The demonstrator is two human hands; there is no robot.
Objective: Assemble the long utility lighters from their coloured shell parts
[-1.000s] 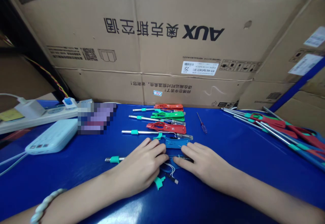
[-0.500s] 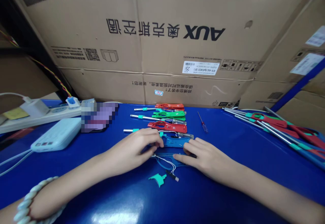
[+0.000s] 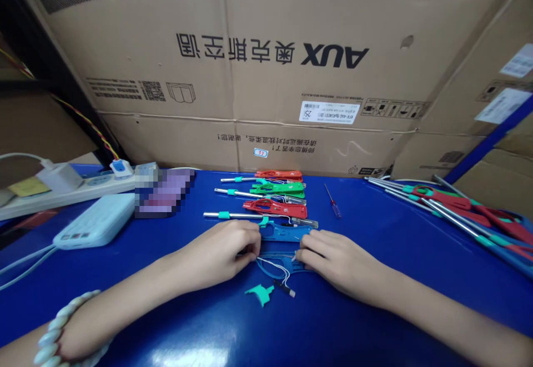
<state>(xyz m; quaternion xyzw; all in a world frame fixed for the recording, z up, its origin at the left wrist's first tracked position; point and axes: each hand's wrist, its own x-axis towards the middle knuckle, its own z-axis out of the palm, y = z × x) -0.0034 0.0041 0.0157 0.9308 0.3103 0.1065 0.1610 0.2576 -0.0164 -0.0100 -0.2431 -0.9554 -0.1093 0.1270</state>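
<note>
A blue lighter casing half point(image 3: 275, 267) lies on the blue table between my hands, with thin white wires point(image 3: 280, 262) looping out of it. My left hand point(image 3: 233, 247) pinches at the lighter's front end, where the wires emerge; what its fingertips cover is hidden. At the rear end, the bent fingers and thumb of my right hand point(image 3: 328, 251) close on the casing. Just beyond lies a second blue casing half point(image 3: 286, 233). Nearer to me are a turquoise trigger piece point(image 3: 260, 294) and a small black igniter with a pale tip point(image 3: 285, 288).
Behind the blue parts lie opened lighters in red point(image 3: 283, 208), green point(image 3: 287, 189) and orange-red point(image 3: 287, 175). A small screwdriver point(image 3: 333, 202) rests to their right. More lighters point(image 3: 470, 211) pile up far right. A power bank point(image 3: 97, 220) and power strip point(image 3: 95, 184) occupy the left.
My left fingers have drawn in slightly to the left, covering the silver tip that showed before. My right thumb has pulled back right along the casing, uncovering more of it.
</note>
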